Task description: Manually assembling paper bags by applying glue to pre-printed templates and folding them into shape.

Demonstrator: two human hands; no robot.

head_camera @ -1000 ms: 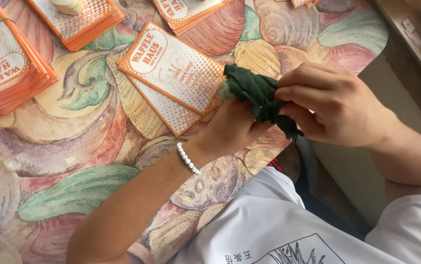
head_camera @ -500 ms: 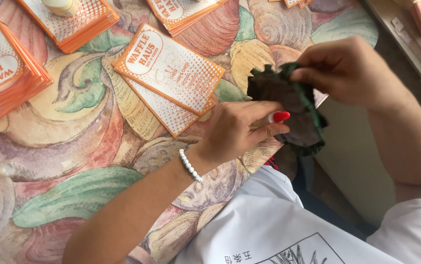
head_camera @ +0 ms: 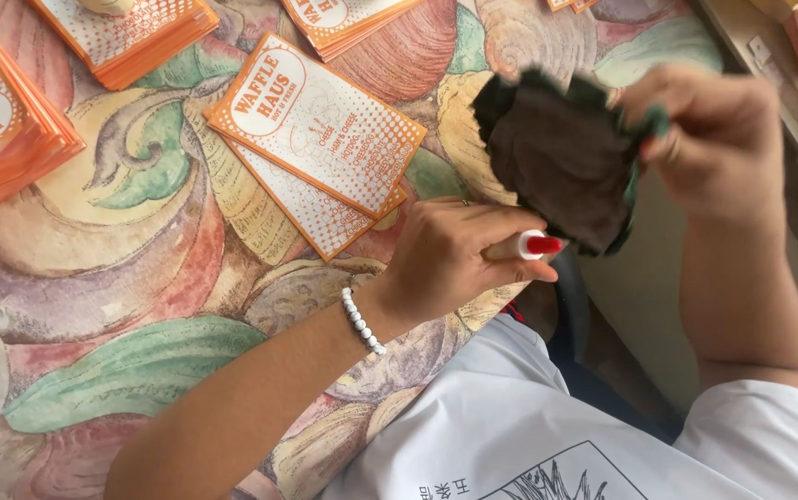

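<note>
Dark green cloth piece (head_camera: pixel 556 162), soft and limp with a jagged, pinked edge, hangs in the air over the near right edge of the table (head_camera: pixel 140 268). Its flat face is turned toward the camera and shows a dark brownish inner surface with a green rim; it is blurred, so finer texture cannot be told. Its long axis runs on a slant from upper left to lower right.

The right hand (head_camera: pixel 718 139) pinches the cloth's upper right edge between clenched fingers. The left hand (head_camera: pixel 459 255) lies just below the cloth with its fingers curled, one red-painted nail (head_camera: pixel 542 244) touching or nearly touching the lower edge; whether it grips the cloth cannot be told. A bracelet of white beads (head_camera: pixel 362 319) circles the left wrist.

The table carries a glossy covering printed with large leaves and shells in green, mauve and tan. Two flat rectangular cards (head_camera: pixel 316 130), orange-bordered with a white dotted field and a rounded label panel, overlap just left of the cloth, tilted. Stacks of like cards (head_camera: pixel 130 32) lie along the far and left edges. A white printed shirt (head_camera: pixel 529 426) fills the lower foreground.
</note>
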